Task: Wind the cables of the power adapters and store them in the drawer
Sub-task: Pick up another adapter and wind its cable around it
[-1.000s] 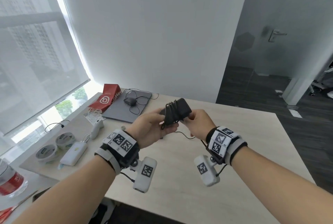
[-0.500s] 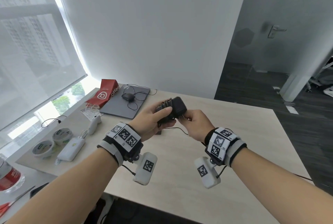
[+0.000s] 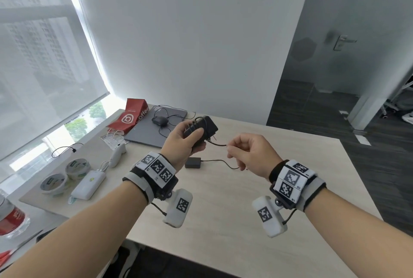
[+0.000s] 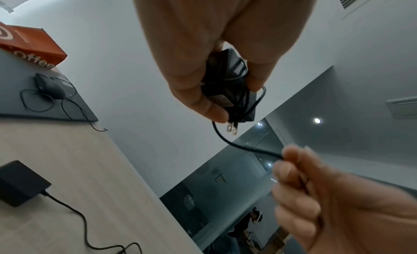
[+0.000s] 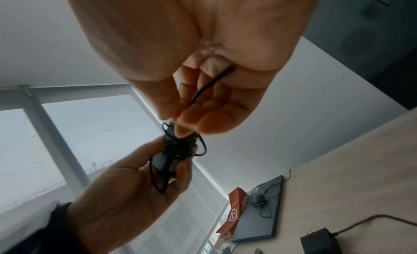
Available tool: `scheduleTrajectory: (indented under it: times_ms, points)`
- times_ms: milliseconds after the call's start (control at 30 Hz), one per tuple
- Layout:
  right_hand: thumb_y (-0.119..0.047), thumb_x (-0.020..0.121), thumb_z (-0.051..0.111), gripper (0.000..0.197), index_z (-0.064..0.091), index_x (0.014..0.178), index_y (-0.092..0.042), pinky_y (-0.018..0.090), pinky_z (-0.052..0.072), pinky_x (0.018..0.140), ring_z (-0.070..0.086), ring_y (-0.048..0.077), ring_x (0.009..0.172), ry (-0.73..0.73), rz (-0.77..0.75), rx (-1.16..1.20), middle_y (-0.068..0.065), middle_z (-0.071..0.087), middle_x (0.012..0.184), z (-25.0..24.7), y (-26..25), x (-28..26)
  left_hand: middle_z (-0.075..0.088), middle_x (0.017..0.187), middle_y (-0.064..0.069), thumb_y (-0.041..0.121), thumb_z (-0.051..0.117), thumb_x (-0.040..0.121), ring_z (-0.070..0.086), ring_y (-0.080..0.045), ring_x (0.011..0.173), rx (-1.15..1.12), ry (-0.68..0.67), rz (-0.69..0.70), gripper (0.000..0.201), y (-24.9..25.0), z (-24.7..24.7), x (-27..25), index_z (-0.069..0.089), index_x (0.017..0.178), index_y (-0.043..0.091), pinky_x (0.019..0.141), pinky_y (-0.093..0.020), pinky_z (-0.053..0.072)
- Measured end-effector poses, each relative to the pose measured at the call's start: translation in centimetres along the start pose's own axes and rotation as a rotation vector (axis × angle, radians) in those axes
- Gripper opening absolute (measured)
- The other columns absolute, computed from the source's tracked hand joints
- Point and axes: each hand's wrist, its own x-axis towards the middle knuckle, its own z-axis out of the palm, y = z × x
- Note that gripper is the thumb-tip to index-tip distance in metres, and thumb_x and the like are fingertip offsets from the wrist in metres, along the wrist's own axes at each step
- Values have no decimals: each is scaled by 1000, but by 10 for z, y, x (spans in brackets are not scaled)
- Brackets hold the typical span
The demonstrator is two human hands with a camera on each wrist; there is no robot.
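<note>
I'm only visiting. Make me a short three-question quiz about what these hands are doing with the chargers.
1. True or false: the left hand grips a black adapter with cable wound round it.
2. What does the right hand pinch? A) the cable's loose end B) the mouse C) a tape roll
3. Where is the second adapter?

Key: 1 true; 2 A; 3 lying on the table, cable unwound.

left hand (image 3: 182, 141) gripping, right hand (image 3: 250, 154) pinching

Second adapter (image 3: 192, 162) and cord (image 3: 221, 162) under raised hands (image 3: 185, 141).
</note>
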Motion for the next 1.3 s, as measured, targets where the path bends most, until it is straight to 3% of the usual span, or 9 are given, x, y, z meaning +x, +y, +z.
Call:
scheduleTrajectory:
  times_ms: [167, 300, 500, 600, 700, 867, 1000, 1100, 1300]
  points:
    - [-1, 92, 56, 18, 67, 102, -11, 28, 55, 62, 67, 14, 71, -67, -98, -7, 3, 74, 91, 5, -10, 2, 62, 97, -14, 11, 62, 90, 62, -24, 67, 146, 41, 30, 23, -5, 2, -1, 54, 112, 15, 72, -34, 59]
    - [-2, 95, 50, 24, 67, 97, -20, 28, 55, 64, 64, 14, 70, -35, -188, -69, 1, 74, 88, 8, -15, 5, 63, 97, -16, 12, 65, 88, 63, -25, 69, 252, 20, 76, 21, -5, 6, -6, 56, 107, 18, 78, -46, 58]
    - [-4, 92, 59, 21, 74, 102, -16, 21, 56, 64, 59, 9, 71, 155, -244, -53, 0, 56, 92, 5, -18, 14, 60, 103, -20, 11, 64, 89, 64, -29, 74, 260, -29, 50, 20, 1, 5, -11, 55, 106, 17, 82, -51, 57]
    - [-1, 86, 67, 19, 68, 98, -16, 20, 54, 59, 65, 13, 66, 238, -159, 99, 7, 67, 85, 7, -21, 18, 60, 103, -18, 11, 64, 89, 65, -29, 74, 268, -22, 54, 24, 1, 6, -14, 54, 110, 13, 82, -51, 57]
    - [-4, 83, 71, 29, 52, 102, -14, 28, 58, 63, 69, 22, 67, 302, -42, 271, 17, 69, 82, 14, -22, 19, 59, 98, -14, 9, 62, 90, 63, -26, 72, 284, -16, 81, 25, -1, 13, -16, 50, 113, 9, 77, -46, 57]
    - [4, 89, 59, 16, 52, 99, -6, 34, 53, 67, 62, 23, 65, 258, 41, 599, 10, 64, 73, 25, -20, 23, 61, 94, -14, 9, 59, 91, 62, -22, 67, 247, 30, 75, 22, -1, 18, -15, 49, 111, 10, 78, -44, 57]
    - [-3, 92, 51, 27, 70, 108, -12, 25, 49, 67, 55, 10, 62, 294, -13, -8, -7, 59, 66, 23, -9, 29, 60, 95, -13, 11, 60, 91, 61, -26, 70, 228, 76, 57, 23, -2, 16, -11, 50, 112, 10, 76, -42, 57]
    - [-9, 89, 54, 26, 73, 100, -24, 24, 39, 66, 51, 16, 66, 228, -154, -473, -7, 55, 62, 23, -1, 27, 60, 93, -11, 11, 60, 92, 60, -26, 71, 193, 92, 36, 25, -2, 14, -9, 50, 114, 9, 79, -44, 56]
    - [-17, 88, 62, 15, 75, 95, -20, 32, 49, 75, 64, 27, 86, 247, -210, -647, 4, 74, 86, 21, 3, 26, 60, 90, -10, 9, 59, 92, 60, -29, 74, 200, 87, 29, 22, -3, 14, -12, 51, 112, 8, 83, -48, 55]
